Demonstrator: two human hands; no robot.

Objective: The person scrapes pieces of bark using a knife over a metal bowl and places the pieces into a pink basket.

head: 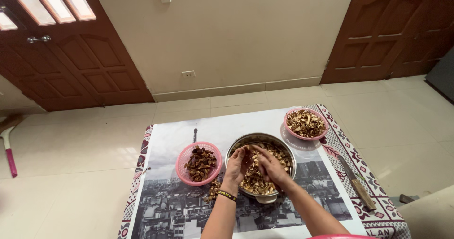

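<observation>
A metal pot (236, 147) sits in the middle of the table, filled with tan dried slices (257, 182). Both my hands are inside it. My left hand (236, 165), with a dark wristband, is cupped over the slices at the pot's left side. My right hand (269, 165) reaches in from the right, fingers bent among the slices, close to the left hand. Whether either hand grips slices is hard to tell. A pink basket (182, 161) of darker pieces stands left of the pot. A second pink basket (289, 125) of lighter slices stands at the far right.
The table has a picture cloth (170, 206) with a patterned border. A knife (357, 184) with a wooden handle lies near the right edge. A few loose pieces (213, 189) lie by the left basket. Tiled floor, brown doors and a wall lie beyond.
</observation>
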